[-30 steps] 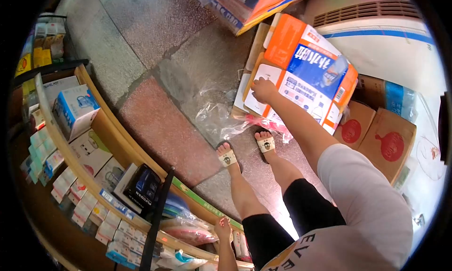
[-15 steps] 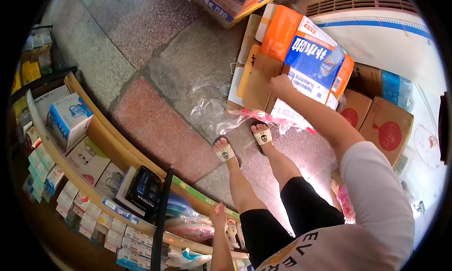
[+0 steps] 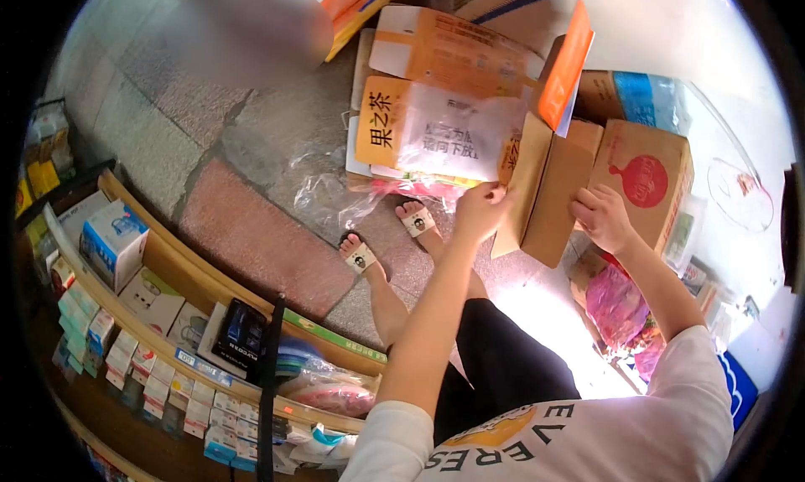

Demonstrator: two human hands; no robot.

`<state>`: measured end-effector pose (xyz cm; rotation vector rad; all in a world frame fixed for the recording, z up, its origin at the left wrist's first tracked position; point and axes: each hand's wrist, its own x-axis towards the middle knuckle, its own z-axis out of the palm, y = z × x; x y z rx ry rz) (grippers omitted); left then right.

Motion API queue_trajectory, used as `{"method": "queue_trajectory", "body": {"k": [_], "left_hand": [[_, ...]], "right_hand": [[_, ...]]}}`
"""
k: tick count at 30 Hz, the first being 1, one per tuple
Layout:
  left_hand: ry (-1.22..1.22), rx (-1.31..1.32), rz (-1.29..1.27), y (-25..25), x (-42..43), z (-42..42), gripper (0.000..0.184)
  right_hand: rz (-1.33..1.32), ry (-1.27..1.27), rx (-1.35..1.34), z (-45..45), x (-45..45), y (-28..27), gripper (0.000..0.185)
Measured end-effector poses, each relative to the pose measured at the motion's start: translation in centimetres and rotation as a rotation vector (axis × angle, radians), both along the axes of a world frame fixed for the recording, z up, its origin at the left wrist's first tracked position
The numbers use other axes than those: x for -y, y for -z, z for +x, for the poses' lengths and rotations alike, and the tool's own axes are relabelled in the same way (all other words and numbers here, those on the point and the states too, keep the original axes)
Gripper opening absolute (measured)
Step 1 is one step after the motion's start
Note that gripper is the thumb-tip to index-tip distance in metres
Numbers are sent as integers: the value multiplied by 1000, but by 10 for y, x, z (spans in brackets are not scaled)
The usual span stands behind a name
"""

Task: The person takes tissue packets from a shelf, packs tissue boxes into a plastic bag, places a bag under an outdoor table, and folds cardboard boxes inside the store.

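My left hand (image 3: 481,213) is closed on the near left edge of an orange-and-brown cardboard carton (image 3: 549,189), its plain inner side showing. At the carton's right side, the fingers of my right hand (image 3: 605,219) are curled against its edge. The carton stands tilted and partly folded, with an orange flap (image 3: 567,67) pointing up. Just left of it lie flattened cartons (image 3: 381,121), stacked on the floor, the top one yellow and white with dark lettering. Crumpled clear plastic wrap (image 3: 323,193) spreads beside the stack.
A closed brown box with a red print (image 3: 646,168) stands to the right, near a pink plastic bag (image 3: 616,306). A curved wooden shelf (image 3: 210,256) holding boxed goods runs along the left. My feet in sandals (image 3: 360,257) are on the paved floor. A blurred oval covers the upper left.
My left hand has come up from beside the shelf to the carton's edge. The carton has swung rightward and upright, its printed face turned away, uncovering the yellow flattened carton. My right hand moved right.
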<state>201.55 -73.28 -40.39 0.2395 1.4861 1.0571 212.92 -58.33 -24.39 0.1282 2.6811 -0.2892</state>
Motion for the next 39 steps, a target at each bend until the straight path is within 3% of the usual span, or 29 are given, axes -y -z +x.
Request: {"method": "queue_trajectory", "body": {"k": [1, 4, 5, 9, 13, 17, 25, 26, 28, 30, 35, 39], "left_hand": [[168, -87, 56, -22, -10, 1, 48], [308, -209, -13, -67, -29, 22, 35], [302, -379, -10, -76, -32, 31, 30], [213, -510, 83, -97, -42, 39, 28], [311, -603, 89, -129, -46, 36, 28], [276, -548, 131, -154, -44, 32, 27], [227, -581, 161, -254, -59, 25, 29], [251, -593, 187, -263, -60, 29, 29], [-79, -548, 231, -258, -53, 32, 29], [81, -785, 112, -238, -47, 8, 29], [-42, -633, 108, -215, -57, -17, 29], [22, -707, 104, -212, -57, -9, 29]], "right_hand": [[3, 67, -31, 11, 2, -7, 12], [16, 188, -98, 44, 5, -25, 15], [26, 231, -126, 55, 6, -30, 16], [65, 446, -140, 101, 11, -48, 14], [118, 598, -236, 136, 22, -63, 12], [126, 689, -354, 154, 33, -89, 12], [207, 904, -433, 205, 54, -140, 10], [202, 776, -435, 208, 59, -140, 12], [138, 843, -403, 211, 75, -128, 15], [109, 895, -412, 200, 82, -117, 16], [100, 958, -479, 185, 81, -82, 17], [106, 959, -450, 192, 79, -73, 17]]}}
